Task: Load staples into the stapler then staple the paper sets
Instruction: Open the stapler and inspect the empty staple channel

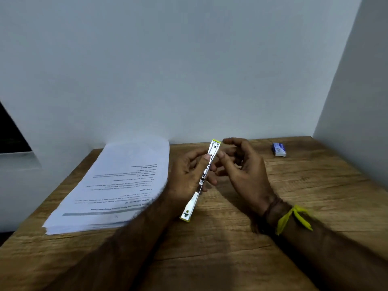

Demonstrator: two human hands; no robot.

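1. Paper stack (117, 185): thick pile of white printed sheets, lying flat on the wooden table (231, 248), just to the left of the left hand. Top sheet carries lines of text that read upside down from this view. The left forearm crosses in front of the stack's near right corner.
2. Left hand (189, 175): raised above the table, fingers curled round the middle of the stapler (201, 179), thumb pressed against its near face. Firm hold.
3. Stapler: swung fully open into one long straight strip, metal with yellow-green ends. It runs diagonally, far end up beside the right hand's fingertips, near end pointing down toward the table below the left wrist. Whether the near end touches the table cannot be told. Staples in the channel cannot be made out; picture is soft here.
4. Right hand (241, 166): just right of the stapler's upper half, fingers loosely bent and spread. Thumb and forefinger sit close to the upper end of the strip; contact cannot be told from the blur. Hand appears to hold nothing.
5. Right wrist: brown thread band plus a knotted yellow band (294, 218).
6. Staple box (279, 149): small blue-and-white carton, on the table well to the right of and beyond the right hand, near the wall corner.
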